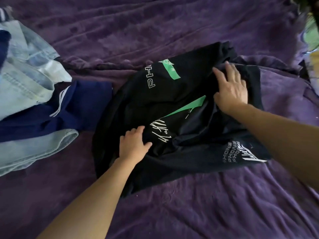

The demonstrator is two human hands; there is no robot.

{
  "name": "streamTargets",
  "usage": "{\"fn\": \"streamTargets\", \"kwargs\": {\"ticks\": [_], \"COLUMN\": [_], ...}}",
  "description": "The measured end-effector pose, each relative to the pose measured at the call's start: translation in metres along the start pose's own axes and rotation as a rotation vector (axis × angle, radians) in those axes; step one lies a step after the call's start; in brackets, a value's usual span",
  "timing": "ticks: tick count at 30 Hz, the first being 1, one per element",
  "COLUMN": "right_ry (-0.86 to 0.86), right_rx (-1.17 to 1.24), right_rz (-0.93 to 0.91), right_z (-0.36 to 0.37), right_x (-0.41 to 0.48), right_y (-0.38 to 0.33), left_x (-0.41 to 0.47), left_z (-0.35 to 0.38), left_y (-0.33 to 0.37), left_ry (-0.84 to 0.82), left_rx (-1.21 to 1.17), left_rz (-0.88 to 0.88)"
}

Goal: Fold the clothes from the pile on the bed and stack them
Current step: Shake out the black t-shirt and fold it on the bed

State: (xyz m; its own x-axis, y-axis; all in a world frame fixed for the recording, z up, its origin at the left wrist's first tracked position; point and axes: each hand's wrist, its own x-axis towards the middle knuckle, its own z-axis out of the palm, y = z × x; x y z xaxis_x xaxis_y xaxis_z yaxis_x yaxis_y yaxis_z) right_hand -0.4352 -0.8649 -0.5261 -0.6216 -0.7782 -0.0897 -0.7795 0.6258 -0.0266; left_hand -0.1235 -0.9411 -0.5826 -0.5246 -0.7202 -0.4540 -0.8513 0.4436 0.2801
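both hands [134, 144] [230, 88] flat, fingers spread, on black shirt [172, 94]

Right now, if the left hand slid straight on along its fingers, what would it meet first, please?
The left hand rests flat on the black shirt, so more of that shirt lies ahead: probably grazing the white script print beside its thumb, then the PH lettering.

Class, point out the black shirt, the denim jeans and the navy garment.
black shirt [172, 94]: head view, plain cloth below its lettering
denim jeans [25, 80]: head view, pale upper panel
navy garment [86, 99]: head view, plain cloth
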Motion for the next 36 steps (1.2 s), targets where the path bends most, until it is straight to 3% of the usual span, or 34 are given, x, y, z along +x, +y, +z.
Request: {"fn": "streamTargets", "kwargs": {"ticks": [2,4,7,10,13,17,20,23,26,28,31,36], "right_ry": [-0.162,-0.236,0.012,0.229,0.174,-0.084,0.032,0.124,-0.135,-0.299,-0.379,-0.474], "right_rx": [-0.175,-0.236,0.010,0.195,0.144,-0.126,-0.027,0.129,0.048,-0.034,-0.098,-0.190], "right_rz": [-0.047,0.032,0.115,0.139,0.079,0.131,0.183,-0.021,-0.193,-0.165,-0.079,-0.010], "right_z": [0.003,0.002,-0.005,-0.012,0.005,0.040,0.033,0.029,0.056,0.076,0.091,0.069], "right_x": [0.017,0.024,0.001,-0.053,-0.123,-0.199,-0.202,-0.185,-0.181,-0.177,-0.166,-0.142], "right_y": [0.000,0.012,0.050,0.091,0.136,0.179,0.169,0.123,0.097,0.112,0.133,0.102], "left_x": [0.006,0.005,-0.009,-0.033,-0.064,-0.102,-0.116,-0.116,-0.106,-0.101,-0.092,-0.079], "left_z": [0.001,-0.003,-0.012,-0.017,-0.007,0.032,0.044,0.056,0.074,0.081,0.087,0.059], "left_y": [0.004,0.004,0.001,-0.001,0.000,0.002,0.012,0.033,0.033,0.019,0.002,0.017], "left_ry": [-0.029,0.055,0.243,0.353,0.307,0.010,0.055,0.156,0.045,-0.016,-0.064,-0.151], "left_rx": [0.048,-0.032,-0.096,-0.070,0.047,0.313,0.307,0.330,0.378,0.392,0.409,0.341], "left_rz": [0.005,-0.013,0.051,0.221,0.369,0.412,0.398,0.396,0.292,0.215,0.183,0.163]}}
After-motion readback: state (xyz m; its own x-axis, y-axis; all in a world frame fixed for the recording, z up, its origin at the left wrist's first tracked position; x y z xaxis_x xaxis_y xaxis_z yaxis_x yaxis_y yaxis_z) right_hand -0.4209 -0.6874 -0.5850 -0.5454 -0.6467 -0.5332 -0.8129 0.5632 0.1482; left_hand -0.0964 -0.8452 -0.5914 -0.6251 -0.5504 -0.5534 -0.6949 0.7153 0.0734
